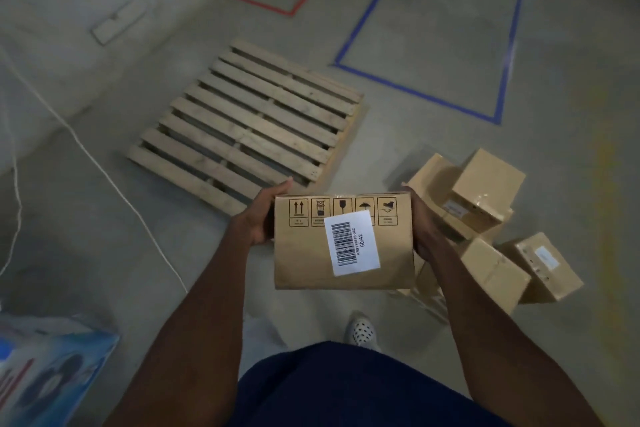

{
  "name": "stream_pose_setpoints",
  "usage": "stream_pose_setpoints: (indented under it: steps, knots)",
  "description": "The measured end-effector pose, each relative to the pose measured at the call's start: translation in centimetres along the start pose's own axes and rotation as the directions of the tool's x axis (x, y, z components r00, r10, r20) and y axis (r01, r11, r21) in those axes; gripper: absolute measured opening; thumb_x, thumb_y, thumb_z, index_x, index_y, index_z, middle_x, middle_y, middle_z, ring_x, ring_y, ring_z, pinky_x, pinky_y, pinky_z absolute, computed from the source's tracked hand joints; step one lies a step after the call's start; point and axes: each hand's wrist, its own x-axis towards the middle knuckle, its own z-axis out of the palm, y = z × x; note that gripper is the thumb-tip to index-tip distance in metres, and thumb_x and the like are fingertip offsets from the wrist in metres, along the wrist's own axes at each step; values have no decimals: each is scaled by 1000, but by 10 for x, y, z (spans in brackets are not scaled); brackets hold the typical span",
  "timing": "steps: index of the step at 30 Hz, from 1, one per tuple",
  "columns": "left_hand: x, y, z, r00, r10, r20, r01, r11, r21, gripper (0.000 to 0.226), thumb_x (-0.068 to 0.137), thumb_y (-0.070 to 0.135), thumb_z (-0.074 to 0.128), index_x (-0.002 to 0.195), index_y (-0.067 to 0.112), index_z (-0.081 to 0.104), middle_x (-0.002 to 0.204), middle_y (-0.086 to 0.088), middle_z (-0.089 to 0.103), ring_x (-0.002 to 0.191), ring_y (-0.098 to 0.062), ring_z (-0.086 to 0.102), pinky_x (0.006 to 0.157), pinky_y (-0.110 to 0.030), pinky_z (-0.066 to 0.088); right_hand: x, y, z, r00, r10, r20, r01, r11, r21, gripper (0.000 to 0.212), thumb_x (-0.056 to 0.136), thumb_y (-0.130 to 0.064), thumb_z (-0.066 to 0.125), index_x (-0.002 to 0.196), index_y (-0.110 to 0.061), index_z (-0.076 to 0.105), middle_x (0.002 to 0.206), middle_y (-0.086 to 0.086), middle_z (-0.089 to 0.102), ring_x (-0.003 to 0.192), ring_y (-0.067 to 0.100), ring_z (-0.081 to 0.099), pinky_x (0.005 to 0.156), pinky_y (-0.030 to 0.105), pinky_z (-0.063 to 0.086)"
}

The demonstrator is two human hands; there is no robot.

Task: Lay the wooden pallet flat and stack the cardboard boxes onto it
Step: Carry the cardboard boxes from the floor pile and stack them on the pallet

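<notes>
Head view: cardboard box (343, 241) (barcode label on top) held in the air, left hand (261, 215) and right hand (420, 224) gripping its opposite sides. Wooden pallet (249, 125) flat on floor beyond, bare; remaining cardboard boxes (485, 218) heaped at right.

- One view only, from a camera worn on the person's head, so no second view overlaps it.
- It looks forward and steeply down at the concrete floor (450, 28).
- Nearest, at the bottom edge, are the person's own torso and forearms.
- Farthest, at the top edge, are taped floor outlines (498, 118).
- The wide lens bends lines near the frame's edges.
</notes>
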Motion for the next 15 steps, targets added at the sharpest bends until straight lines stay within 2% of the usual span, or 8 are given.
stream_pose_setpoints:
  steps: [2,5,6,8,9,11,13,15]
  knots:
    - [-9,9,-40,999,10,-51,-7,999,48,64,80,61,60,106,3,70,103,-18,66,93,-31,60,85,-38,43,7,-8,36,999,28,-16,-29,998,-51,33,91,-54,52,94,-24,63,84,6,70,78,25,62,67,35,43]
    - [-22,14,-112,986,38,-165,-28,998,61,44,77,45,67,105,10,67,94,-12,67,88,-28,60,77,-34,46,16,-23,100,988,88,129,-72,990,-122,31,89,-49,60,87,-22,74,88,6,73,76,23,65,64,33,43]
    - [-26,15,-135,982,54,-183,-42,997,69,39,78,39,67,108,13,66,94,-8,67,86,-24,61,73,-32,46,20,-26,121,981,105,161,-84,987,-134,30,89,-48,62,93,-21,76,93,6,74,80,23,67,68,34,46]
    - [-36,20,-173,979,76,-188,-70,997,38,53,73,32,70,124,21,60,106,-4,68,90,-19,62,71,-30,47,32,-29,159,963,142,231,-108,982,-153,40,86,-49,66,112,-19,73,108,8,74,94,26,68,82,38,49]
    - [-41,24,-190,980,95,-177,-90,995,35,60,72,28,70,130,23,56,114,-4,68,94,-18,63,71,-29,49,37,-31,181,958,154,243,-115,979,-170,52,82,-52,69,122,-19,68,119,8,70,105,27,66,92,39,49]
    - [-47,36,-222,977,127,-169,-122,992,42,55,79,14,65,132,24,55,118,-5,68,95,-18,63,67,-23,50,49,-35,220,961,155,230,-105,971,-216,77,70,-56,75,137,-24,56,139,1,56,123,25,55,106,42,43]
    - [-44,50,-249,970,154,-190,-147,988,52,54,80,5,61,131,23,56,119,-6,67,98,-20,63,61,-21,50,62,-40,256,972,104,210,-44,962,-268,82,70,-52,75,144,-26,48,145,-2,46,128,21,46,108,41,40]
    - [-35,66,-279,961,169,-218,-155,985,82,55,77,5,63,129,23,58,121,-8,67,106,-26,63,66,-28,53,78,-48,288,981,56,186,4,951,-310,77,78,-43,76,146,-25,46,149,1,42,126,21,48,108,40,41]
